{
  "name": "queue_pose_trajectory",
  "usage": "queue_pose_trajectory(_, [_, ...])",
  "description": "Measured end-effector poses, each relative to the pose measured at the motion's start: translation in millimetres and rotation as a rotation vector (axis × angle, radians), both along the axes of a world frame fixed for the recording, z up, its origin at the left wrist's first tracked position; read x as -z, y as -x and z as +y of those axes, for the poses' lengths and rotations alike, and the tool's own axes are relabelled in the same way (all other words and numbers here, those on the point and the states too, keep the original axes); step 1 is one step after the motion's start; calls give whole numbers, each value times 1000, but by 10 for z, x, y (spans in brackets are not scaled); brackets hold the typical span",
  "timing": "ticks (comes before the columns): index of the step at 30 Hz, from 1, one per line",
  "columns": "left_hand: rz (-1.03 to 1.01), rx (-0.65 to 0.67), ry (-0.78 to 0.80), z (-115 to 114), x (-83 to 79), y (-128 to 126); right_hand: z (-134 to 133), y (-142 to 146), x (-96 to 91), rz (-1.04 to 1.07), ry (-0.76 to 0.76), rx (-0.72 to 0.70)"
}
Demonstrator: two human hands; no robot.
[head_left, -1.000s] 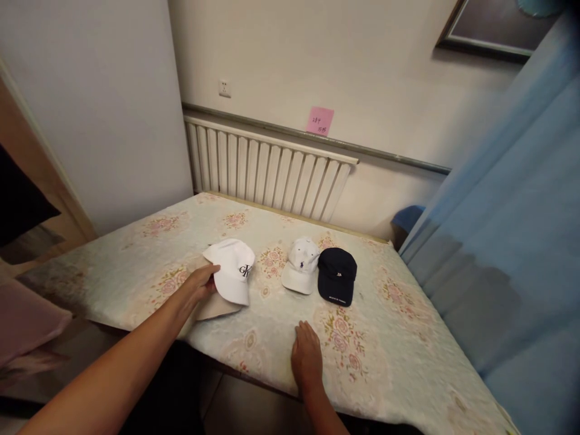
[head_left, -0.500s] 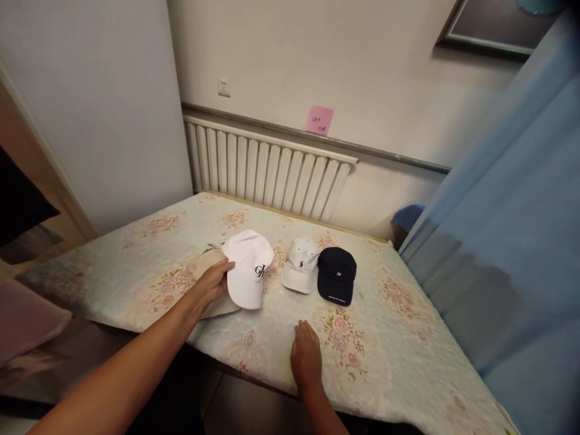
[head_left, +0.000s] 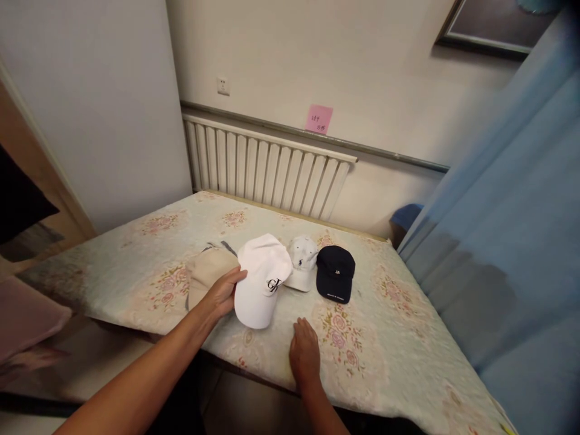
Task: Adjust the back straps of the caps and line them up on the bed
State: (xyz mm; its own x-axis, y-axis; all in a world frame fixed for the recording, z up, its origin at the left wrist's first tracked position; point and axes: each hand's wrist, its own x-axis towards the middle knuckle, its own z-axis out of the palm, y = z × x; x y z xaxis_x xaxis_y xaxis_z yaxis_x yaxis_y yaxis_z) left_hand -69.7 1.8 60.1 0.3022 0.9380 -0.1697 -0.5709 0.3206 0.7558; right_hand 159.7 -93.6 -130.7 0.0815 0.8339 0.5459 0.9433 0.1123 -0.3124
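The left hand (head_left: 223, 292) grips the side of a white logo cap (head_left: 263, 279), lifted just beside a beige cap (head_left: 206, 275) and overlapping a small white cap (head_left: 302, 261); the right hand (head_left: 304, 356) lies flat, open, on the floral tablecloth (head_left: 389, 338)

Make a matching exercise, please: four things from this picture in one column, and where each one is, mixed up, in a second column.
Things:
1. white cap with black letters
2. beige cap
3. dark cap
4. right hand

Places:
A. flat on the flowered cloth, near the front edge
B. last in the row, on the curtain side
C. gripped by the left hand
D. first in the row, just left of the held cap

Pairs: 1-C, 2-D, 3-B, 4-A
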Motion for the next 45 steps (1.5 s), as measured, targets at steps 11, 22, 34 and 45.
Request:
queue_pose_trajectory(11, [-23, 5, 29, -251, 129, -184, -12, -18, 7, 153, 0, -49])
queue_pose_trajectory(22, [-18, -101, 33, -460, 173, -454, -235, 65, -153, 534, 67, 10])
queue_pose_trajectory(34, [-26, -168, -65, -798, 142, -760, -677, 526, -967, 630, 133, -259])
queue_pose_trajectory(45, [25, -168, -122, -982, 164, -956, -840, 620, -826, 475, 141, -179])
